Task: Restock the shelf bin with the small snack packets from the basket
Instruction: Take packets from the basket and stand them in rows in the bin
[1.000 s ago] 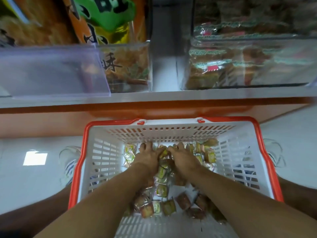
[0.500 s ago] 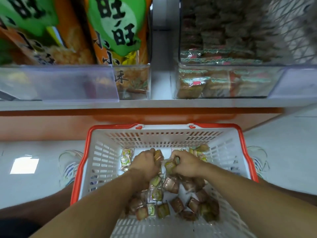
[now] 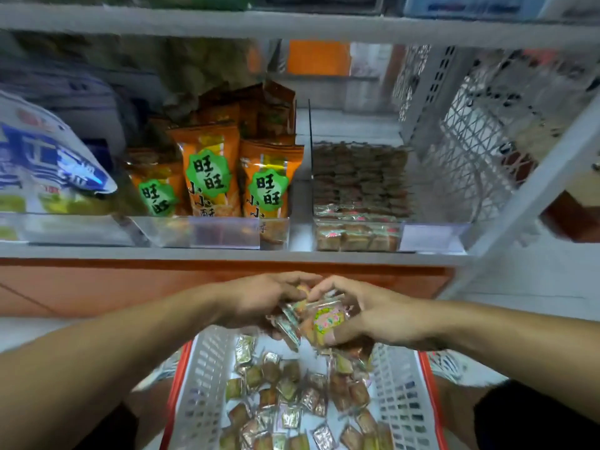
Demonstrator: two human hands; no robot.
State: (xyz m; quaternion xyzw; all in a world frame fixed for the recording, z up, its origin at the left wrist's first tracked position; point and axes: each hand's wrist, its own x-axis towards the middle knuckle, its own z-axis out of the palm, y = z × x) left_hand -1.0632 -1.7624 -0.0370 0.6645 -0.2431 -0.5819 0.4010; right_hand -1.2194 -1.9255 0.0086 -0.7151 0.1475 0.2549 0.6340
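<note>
A grey metal store shelf (image 3: 227, 253) runs across the view, with an orange panel (image 3: 97, 287) beneath its front edge. A second shelf board (image 3: 292, 26) sits above. Perforated grey uprights (image 3: 431, 92) and white wire mesh (image 3: 470, 141) stand at right. The pale floor (image 3: 519, 287) lies below, dimly lit.

On your shelf stand orange snack bags with green labels (image 3: 207, 177), and just left of them a blue-and-white plastic bag (image 3: 42, 164). A white wire mesh panel (image 3: 467, 138) is at the right.

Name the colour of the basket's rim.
Red-orange, on a white basket; the head view shows it.
</note>
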